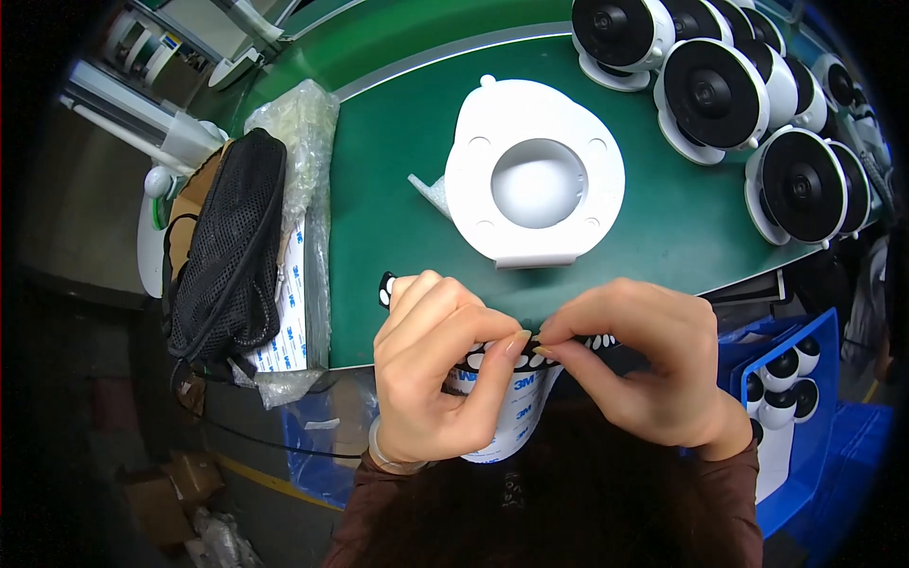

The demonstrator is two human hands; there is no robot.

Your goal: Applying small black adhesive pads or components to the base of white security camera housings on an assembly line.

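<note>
Both my hands are together over the near edge of the green work table. My left hand is closed, thumb and index finger pinching the top edge of an adhesive sheet with black and white-dotted pads and a white, blue-printed backing. My right hand is closed too, its thumb and index fingertip meeting at the same black edge, close to the left fingertips. The fingertips hide whether a pad is lifted there. The sheet curls down below my hands. Just beyond them lies a white rounded plastic housing with a large round opening.
Several white round devices with black faces stand at the far right. A black mesh bag lies at the left beside clear plastic wrap and printed sheets. A blue crate with small black-and-white parts is at the lower right.
</note>
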